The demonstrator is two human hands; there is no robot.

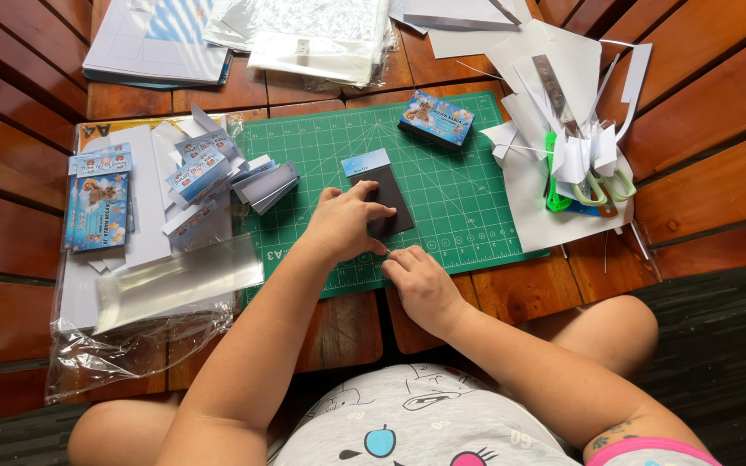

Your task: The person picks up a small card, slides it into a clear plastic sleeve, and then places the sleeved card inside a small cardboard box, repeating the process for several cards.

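A dark flat card (391, 200) with a light blue printed strip at its top lies on the green cutting mat (455, 185). My left hand (344, 223) presses down on the card's lower left part, fingers spread over it. My right hand (416, 278) sits just below the card at the mat's front edge, fingers pinched together at the card's bottom corner; whether it holds anything small is hidden.
A blue printed box (436, 119) rests at the mat's far edge. Folded blue printed cards (205, 168) and flat sheets (98, 200) lie left, with clear plastic sleeves (174, 278). Paper scraps, a metal ruler (554, 86) and green-handled scissors (602, 185) sit right.
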